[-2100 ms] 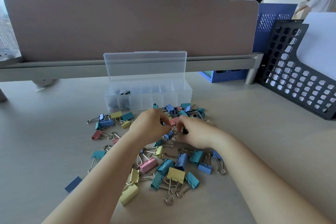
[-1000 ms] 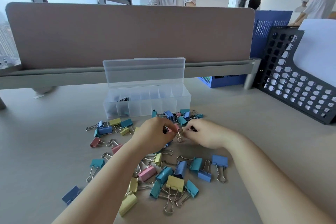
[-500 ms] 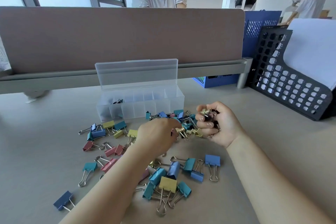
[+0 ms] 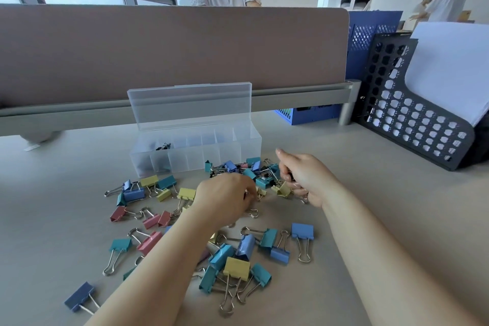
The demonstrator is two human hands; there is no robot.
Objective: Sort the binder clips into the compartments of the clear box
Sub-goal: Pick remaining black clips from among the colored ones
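A clear compartment box stands open at the desk's back, lid upright, with small black clips in a left compartment. Several coloured binder clips lie scattered in front of it. My right hand is raised right of the pile, its fingers curled round several small clips, black and yellow ones showing. My left hand is down in the middle of the pile, fingertips pinching at a small clip near a little yellow one; what it holds is mostly hidden.
A pink desk divider on a grey rail runs behind the box. A black perforated file rack with white paper stands at the right, a blue crate behind it. People stand beyond the divider.
My right hand has lifted off the pile with a bunch of small clips and turned to the right. My left hand stays down among the clips, picking.
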